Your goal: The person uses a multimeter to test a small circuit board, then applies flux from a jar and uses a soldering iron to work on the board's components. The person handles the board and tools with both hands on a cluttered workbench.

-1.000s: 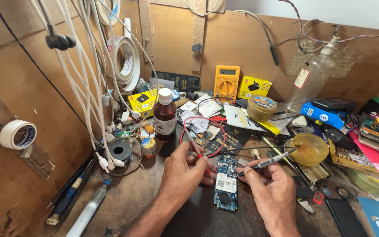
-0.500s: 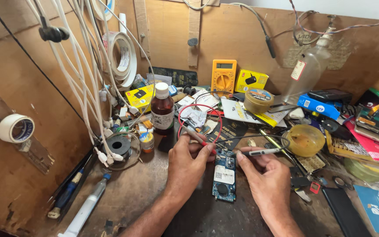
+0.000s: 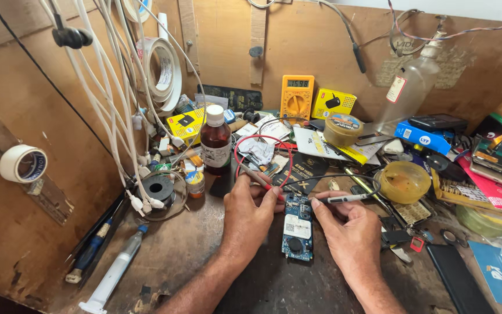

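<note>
Both probes sit pinched pen-style so the tips land on the top edge of the small blue circuit board (image 3: 297, 227) lying flat between the wrists, left hand (image 3: 250, 212) gripping the red probe (image 3: 257, 176), right hand (image 3: 347, 224) the black probe (image 3: 344, 199), with the yellow multimeter (image 3: 297, 96) propped facing us beside a yellow box (image 3: 333, 103) and a brown white-capped bottle (image 3: 215, 139).
</note>
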